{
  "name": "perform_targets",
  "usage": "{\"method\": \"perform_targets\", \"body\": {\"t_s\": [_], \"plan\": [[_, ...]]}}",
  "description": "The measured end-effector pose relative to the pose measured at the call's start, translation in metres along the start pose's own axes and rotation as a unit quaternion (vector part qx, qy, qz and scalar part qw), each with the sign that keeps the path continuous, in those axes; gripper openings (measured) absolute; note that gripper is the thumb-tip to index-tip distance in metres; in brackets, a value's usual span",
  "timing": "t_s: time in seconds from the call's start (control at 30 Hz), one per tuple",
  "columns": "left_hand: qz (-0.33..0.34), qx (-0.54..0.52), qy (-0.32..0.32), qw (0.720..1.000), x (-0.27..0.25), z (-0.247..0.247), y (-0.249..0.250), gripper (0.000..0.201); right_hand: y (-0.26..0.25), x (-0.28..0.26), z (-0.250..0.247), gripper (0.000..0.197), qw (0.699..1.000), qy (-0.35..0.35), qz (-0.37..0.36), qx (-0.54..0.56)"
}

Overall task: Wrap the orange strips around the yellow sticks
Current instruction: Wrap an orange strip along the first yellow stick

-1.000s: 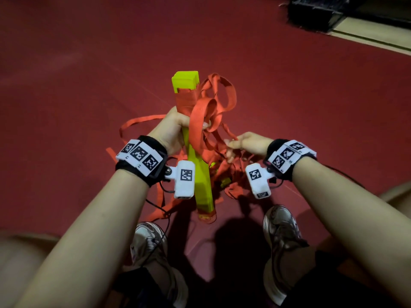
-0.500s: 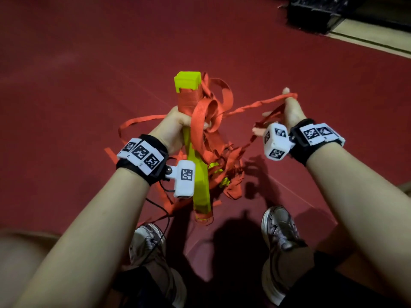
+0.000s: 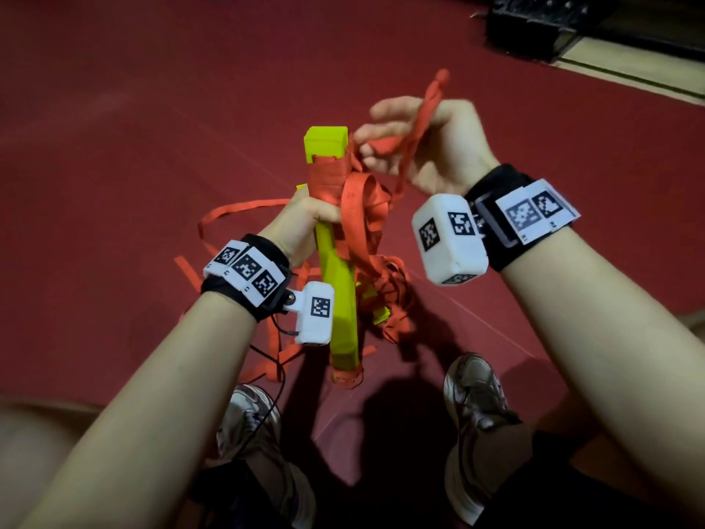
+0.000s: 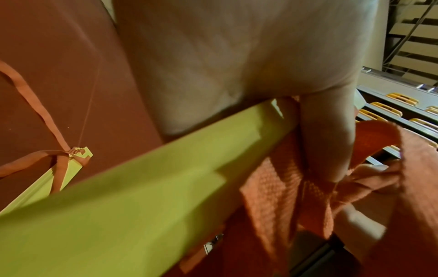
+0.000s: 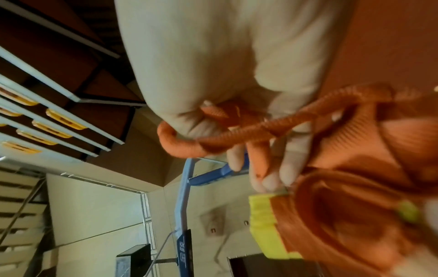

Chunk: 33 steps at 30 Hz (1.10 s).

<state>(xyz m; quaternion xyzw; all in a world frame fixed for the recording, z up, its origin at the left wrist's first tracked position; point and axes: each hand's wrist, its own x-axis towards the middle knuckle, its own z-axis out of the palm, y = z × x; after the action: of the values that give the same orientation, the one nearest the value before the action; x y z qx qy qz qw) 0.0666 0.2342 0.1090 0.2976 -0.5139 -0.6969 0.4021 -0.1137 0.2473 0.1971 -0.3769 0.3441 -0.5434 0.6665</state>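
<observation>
My left hand (image 3: 305,219) grips the yellow stick (image 3: 335,284) upright over the floor — right-hand fingers (image 3: 375,150) pinch the orange strip (image 3: 416,127) at one o'clock; next turn needs steady tension.

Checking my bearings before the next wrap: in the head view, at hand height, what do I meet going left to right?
Left hand gripping the yellow stick → orange wraps below the stick's top → loose orange strip → right hand holding that strip.
</observation>
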Motion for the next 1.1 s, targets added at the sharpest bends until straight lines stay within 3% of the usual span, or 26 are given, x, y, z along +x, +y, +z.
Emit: {"method": "perform_targets", "body": {"t_s": [0.07, 0.13, 0.23, 0.3, 0.33, 0.4, 0.5, 0.6, 0.67, 0.77, 0.8, 0.83, 0.9, 0.97, 1.1], "plan": [[0.01, -0.026, -0.015, 1.0, 0.002, -0.001, -0.003, 0.042, 0.013, 0.001, 0.001, 0.038, 0.999, 0.005, 0.017, 0.044], [0.011, -0.013, 0.0, 1.0, 0.001, -0.004, -0.003, 0.038, 0.027, 0.012, -0.013, 0.032, 0.995, 0.075, 0.024, 0.064], [0.011, 0.007, 0.023, 1.0, -0.003, -0.006, -0.001, 0.036, 0.052, 0.023, -0.048, 0.021, 0.977, 0.157, 0.046, -0.139], [0.013, -0.013, 0.036, 0.999, -0.004, -0.008, -0.001, 0.048, 0.078, 0.017, -0.064, 0.033, 0.94, 0.095, 0.117, -0.306], [0.017, -0.019, 0.04, 0.999, -0.005, -0.008, 0.0, 0.048, 0.091, 0.011, -0.067, 0.039, 0.923, 0.035, 0.162, -0.348], [0.026, -0.027, 0.046, 0.998, -0.006, -0.006, 0.003, 0.036, 0.11, -0.001, -0.057, 0.029, 0.903, -0.075, 0.22, -0.362], [0.036, -0.034, 0.05, 0.998, -0.005, -0.004, 0.007, 0.026, 0.116, 0.0, -0.054, 0.007, 0.87, -0.094, 0.234, -0.424], [0.023, -0.032, 0.06, 0.997, -0.005, -0.005, 0.006, 0.034, 0.105, 0.0, -0.074, 0.012, 0.826, -0.115, 0.256, -0.49], [0.018, -0.036, 0.071, 0.997, -0.006, -0.007, 0.004, 0.043, 0.102, -0.004, -0.088, 0.005, 0.764, -0.124, 0.292, -0.562], [0.011, -0.042, 0.081, 0.996, -0.006, -0.011, 0.002, 0.047, 0.103, -0.008, -0.095, 0.005, 0.596, -0.116, 0.306, -0.733], [0.007, -0.043, 0.084, 0.996, -0.006, -0.011, 0.002, 0.047, 0.101, -0.007, -0.096, 0.005, 0.572, -0.084, 0.277, -0.768], [0.002, -0.043, 0.086, 0.995, -0.005, -0.011, 0.001, 0.048, 0.097, -0.003, -0.098, 0.012, 0.583, -0.028, 0.248, -0.773], [-0.003, -0.052, 0.09, 0.995, -0.005, -0.011, 0.001, 0.05, 0.083, 0.008, -0.102, 0.019, 0.642, 0.097, 0.168, -0.742], [-0.009, -0.05, 0.09, 0.995, -0.004, -0.009, 0.001, 0.052, 0.063, 0.018, -0.103, 0.025, 0.678, 0.207, 0.033, -0.704], [-0.016, -0.029, 0.088, 0.996, -0.004, -0.007, 0.003, 0.042, 0.02, 0.026, -0.091, 0.04, 0.695, 0.308, -0.248, -0.601]]}}
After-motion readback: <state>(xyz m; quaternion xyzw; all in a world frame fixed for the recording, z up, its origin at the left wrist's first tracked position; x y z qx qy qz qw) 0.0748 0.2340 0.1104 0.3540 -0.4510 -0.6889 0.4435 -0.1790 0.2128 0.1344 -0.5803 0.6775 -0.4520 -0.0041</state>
